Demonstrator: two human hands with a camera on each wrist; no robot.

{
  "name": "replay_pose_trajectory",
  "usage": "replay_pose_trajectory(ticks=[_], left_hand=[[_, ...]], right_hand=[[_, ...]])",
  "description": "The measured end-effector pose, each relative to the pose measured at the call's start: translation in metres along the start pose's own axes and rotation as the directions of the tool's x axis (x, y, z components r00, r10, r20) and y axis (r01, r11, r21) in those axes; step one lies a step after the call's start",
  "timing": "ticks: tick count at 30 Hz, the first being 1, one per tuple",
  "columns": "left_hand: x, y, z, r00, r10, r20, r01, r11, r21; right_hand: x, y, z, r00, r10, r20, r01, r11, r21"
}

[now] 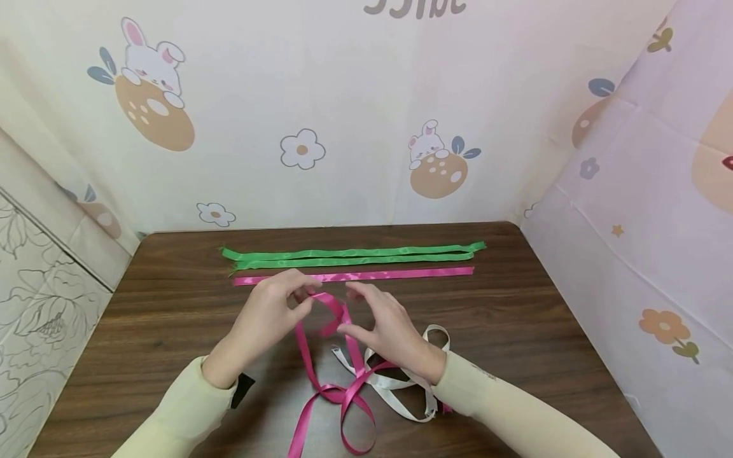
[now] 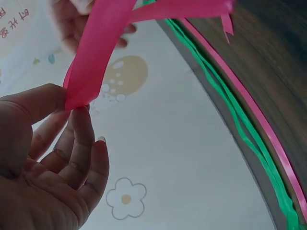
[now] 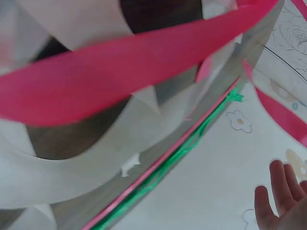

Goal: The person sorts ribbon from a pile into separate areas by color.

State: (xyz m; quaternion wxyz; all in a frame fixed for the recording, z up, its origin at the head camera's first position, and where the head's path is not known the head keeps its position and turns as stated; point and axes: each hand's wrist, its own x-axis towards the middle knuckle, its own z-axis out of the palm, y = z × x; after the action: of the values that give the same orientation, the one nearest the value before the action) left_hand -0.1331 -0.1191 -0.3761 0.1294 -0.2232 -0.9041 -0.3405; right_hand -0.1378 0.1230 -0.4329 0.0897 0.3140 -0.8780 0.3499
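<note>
In the head view my left hand (image 1: 275, 306) pinches a long pink satin ribbon (image 1: 306, 357) between thumb and fingers, above the table. The left wrist view shows the ribbon's folded end (image 2: 98, 52) at the thumb and fingertip. The ribbon's rest hangs in loops and curls onto the tabletop. My right hand (image 1: 395, 327) is raised just right of the ribbon, thumb and fingers spread apart. Its fingers (image 3: 283, 191) are extended in the right wrist view. White ribbon (image 1: 392, 383) lies in loose loops below the right hand, partly crossed by the pink one.
Two green ribbons (image 1: 355, 253) lie stretched side by side near the back edge of the dark wooden table (image 1: 143, 318). A straight pink ribbon (image 1: 401, 275) lies in front of them. A patterned cloth backdrop (image 1: 355, 102) rises behind the table.
</note>
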Motion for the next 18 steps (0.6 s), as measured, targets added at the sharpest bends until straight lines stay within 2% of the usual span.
replay_pose_trajectory(ticks=[3,8,11,18], left_hand=[[0.003,0.003,0.002,1.000,-0.002,-0.010,0.002,1.000,-0.009],[0.007,0.008,0.006,1.000,-0.001,-0.008,0.001,1.000,-0.028],[0.008,0.010,0.007,1.000,0.004,-0.008,-0.004,1.000,-0.028],[0.010,0.012,0.009,1.000,0.017,0.001,-0.017,0.999,-0.048]], right_hand=[[0.006,-0.005,0.000,0.997,-0.046,-0.065,0.045,0.999,-0.024],[0.012,-0.010,0.001,0.984,-0.107,-0.141,0.091,0.989,-0.117],[0.014,-0.010,0.002,0.978,-0.133,-0.161,0.108,0.982,-0.152],[0.018,-0.005,0.001,0.962,-0.194,-0.192,0.166,0.974,-0.154]])
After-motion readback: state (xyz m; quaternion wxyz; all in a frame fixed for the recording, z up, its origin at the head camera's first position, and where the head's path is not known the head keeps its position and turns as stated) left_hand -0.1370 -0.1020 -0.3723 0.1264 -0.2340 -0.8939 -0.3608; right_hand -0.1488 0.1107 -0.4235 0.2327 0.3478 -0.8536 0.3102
